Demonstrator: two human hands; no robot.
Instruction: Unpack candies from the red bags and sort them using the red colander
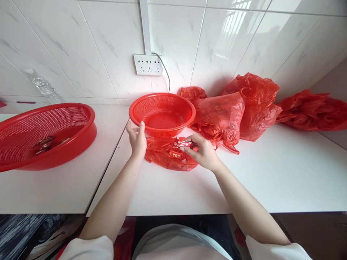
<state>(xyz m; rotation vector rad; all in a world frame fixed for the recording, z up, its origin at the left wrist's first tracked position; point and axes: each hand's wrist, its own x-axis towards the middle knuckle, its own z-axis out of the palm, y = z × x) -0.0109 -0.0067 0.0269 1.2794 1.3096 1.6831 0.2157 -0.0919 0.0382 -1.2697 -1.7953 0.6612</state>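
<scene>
My right hand (pixel 201 151) pinches a small red packet with white spots (pixel 182 143), which looks like a wrapped sweet. It is held over an open red plastic bag (pixel 159 153). Another red packet with yellow lettering (pixel 177 155) lies in that bag. My left hand (pixel 137 140) is at the bag's left end, beside the front left rim of a red perforated plastic basket (pixel 162 133). Its thumb and fingers are apart with nothing seen between them; whether it touches the rim I cannot tell. The inside of the basket shows only its bare red bottom.
A larger red basket (pixel 90 133) on the left holds some small dark and white items (pixel 45 145). Filled red plastic bags (pixel 222 112) and a crumpled one (pixel 314 110) lie on the right. Behind are a clear plastic bottle (pixel 45 86) and a wall socket (pixel 148 65).
</scene>
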